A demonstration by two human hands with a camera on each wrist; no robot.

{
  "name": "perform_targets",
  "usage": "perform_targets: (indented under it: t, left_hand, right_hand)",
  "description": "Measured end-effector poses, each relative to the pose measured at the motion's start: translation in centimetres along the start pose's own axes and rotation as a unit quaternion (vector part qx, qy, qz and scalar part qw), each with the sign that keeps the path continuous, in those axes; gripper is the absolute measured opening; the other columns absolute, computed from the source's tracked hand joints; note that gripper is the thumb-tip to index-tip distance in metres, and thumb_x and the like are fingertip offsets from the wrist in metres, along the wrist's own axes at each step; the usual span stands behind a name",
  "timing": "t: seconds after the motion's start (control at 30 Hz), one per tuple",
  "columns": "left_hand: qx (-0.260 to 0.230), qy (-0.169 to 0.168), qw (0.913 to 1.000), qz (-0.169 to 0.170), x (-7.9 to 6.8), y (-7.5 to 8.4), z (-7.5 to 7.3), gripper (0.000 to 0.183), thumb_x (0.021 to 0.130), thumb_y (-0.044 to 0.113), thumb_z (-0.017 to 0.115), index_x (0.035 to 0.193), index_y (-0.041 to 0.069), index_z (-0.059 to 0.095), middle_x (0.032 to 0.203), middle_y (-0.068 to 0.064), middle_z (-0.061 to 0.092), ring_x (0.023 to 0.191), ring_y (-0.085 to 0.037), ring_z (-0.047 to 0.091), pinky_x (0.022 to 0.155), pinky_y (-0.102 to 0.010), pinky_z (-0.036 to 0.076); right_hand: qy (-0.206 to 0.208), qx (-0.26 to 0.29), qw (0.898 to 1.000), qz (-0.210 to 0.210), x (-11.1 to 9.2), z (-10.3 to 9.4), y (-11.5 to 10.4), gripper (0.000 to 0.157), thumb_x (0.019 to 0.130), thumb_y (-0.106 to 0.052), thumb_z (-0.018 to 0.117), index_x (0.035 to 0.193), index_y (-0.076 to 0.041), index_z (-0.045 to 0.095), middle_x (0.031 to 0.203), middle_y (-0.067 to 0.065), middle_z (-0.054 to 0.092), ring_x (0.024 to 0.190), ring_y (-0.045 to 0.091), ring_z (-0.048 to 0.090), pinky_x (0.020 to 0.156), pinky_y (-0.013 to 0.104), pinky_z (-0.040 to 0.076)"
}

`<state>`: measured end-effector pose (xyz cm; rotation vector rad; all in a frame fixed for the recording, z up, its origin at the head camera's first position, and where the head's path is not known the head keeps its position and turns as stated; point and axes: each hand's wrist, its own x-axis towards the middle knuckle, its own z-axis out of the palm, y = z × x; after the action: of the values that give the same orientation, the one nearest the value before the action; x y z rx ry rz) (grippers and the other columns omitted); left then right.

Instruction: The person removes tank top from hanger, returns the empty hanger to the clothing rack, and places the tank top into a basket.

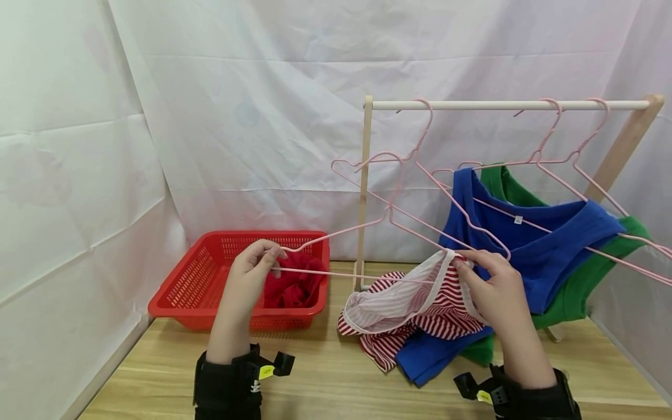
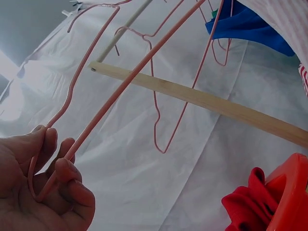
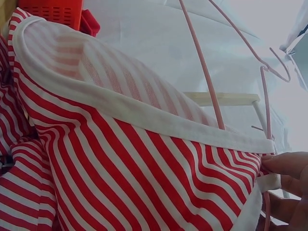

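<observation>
The striped shirt (image 1: 454, 318) hangs from the right hand (image 1: 493, 286), whose thumb and fingers pinch its white-trimmed edge; its folds spread below and left of that hand. Whether the lowest fold touches the table (image 1: 325, 385) cannot be told. The hanger (image 1: 389, 208) spans the gap between the hands: its right end enters the shirt's opening, while the left hand (image 1: 254, 265) is clamped on its left corner, fingers curled about both wires. Just beyond the left hand lies the basket (image 1: 181, 312), its right rim well apart from the shirt, with red cloth (image 1: 296, 286) in its right part. Above and beyond the right hand runs the rack (image 1: 472, 105); its left post stands between the hands, farther back. A spare hanger (image 1: 431, 115) overlaps the held one. The blue top (image 1: 535, 239) crowds the right hand's far side, the green top (image 1: 572, 306) behind it. Open tabletop extends between the wrists, toward the near edge.
</observation>
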<state>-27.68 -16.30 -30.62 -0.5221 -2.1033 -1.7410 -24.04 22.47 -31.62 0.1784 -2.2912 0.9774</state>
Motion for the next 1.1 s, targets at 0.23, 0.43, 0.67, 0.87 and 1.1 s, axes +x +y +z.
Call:
perform_targets:
  t: [0.23, 0.43, 0.67, 0.87, 1.1]
  left_hand:
    - [-0.005, -0.002, 1.0, 0.007, 0.0, -0.3, -1.0, 0.02, 0.102, 0.008, 0.049, 0.099, -0.009, 0.06, 0.095, -0.013, 0.061, 0.073, -0.021, 0.057, 0.07, -0.027, 0.052]
    - [-0.006, 0.009, 0.9999, 0.003, -0.2, -0.8, -2.2, 0.024, 0.103, 0.012, 0.049, 0.101, -0.009, 0.06, 0.093, -0.008, 0.062, 0.07, -0.019, 0.055, 0.069, -0.026, 0.052]
    - [-0.015, 0.033, 0.9992, -0.017, -0.4, -1.0, -3.2, 0.029, 0.102, 0.018, 0.051, 0.103, -0.01, 0.059, 0.093, -0.003, 0.061, 0.069, -0.017, 0.054, 0.072, -0.026, 0.05]
    - [-0.022, 0.04, 0.9989, -0.013, -0.4, -1.2, -3.5, 0.029, 0.102, 0.016, 0.051, 0.103, -0.012, 0.057, 0.091, 0.0, 0.062, 0.067, -0.015, 0.054, 0.071, -0.024, 0.05]
    - [-0.019, 0.047, 0.9984, -0.027, -0.3, -1.3, -3.7, 0.029, 0.102, 0.017, 0.051, 0.102, -0.011, 0.058, 0.093, -0.011, 0.06, 0.067, -0.015, 0.053, 0.07, -0.024, 0.05]
  right_hand:
    - [-0.006, -0.006, 1.0, 0.006, 0.2, -0.1, 0.2, 0.026, 0.096, -0.019, 0.063, 0.114, -0.001, 0.069, 0.113, 0.018, 0.065, 0.104, 0.031, 0.053, 0.077, 0.044, 0.04]
    - [-0.002, -0.01, 1.0, 0.01, 0.2, -0.2, 0.6, 0.026, 0.096, -0.019, 0.063, 0.114, 0.0, 0.068, 0.115, 0.021, 0.063, 0.103, 0.033, 0.053, 0.078, 0.05, 0.042]
    - [0.006, -0.028, 0.999, 0.037, 0.2, -0.3, 0.8, 0.031, 0.098, -0.023, 0.06, 0.117, 0.0, 0.067, 0.111, 0.021, 0.064, 0.095, 0.028, 0.055, 0.076, 0.035, 0.04]
    - [0.003, -0.037, 0.996, 0.076, 0.3, -0.4, 1.1, 0.033, 0.099, -0.025, 0.059, 0.118, 0.0, 0.066, 0.106, 0.021, 0.066, 0.088, 0.026, 0.056, 0.065, 0.014, 0.04]
    - [-0.035, -0.059, 0.989, 0.13, 0.6, -0.6, 1.4, 0.038, 0.1, -0.03, 0.055, 0.121, 0.001, 0.065, 0.106, 0.023, 0.063, 0.09, 0.032, 0.053, 0.07, 0.037, 0.041]
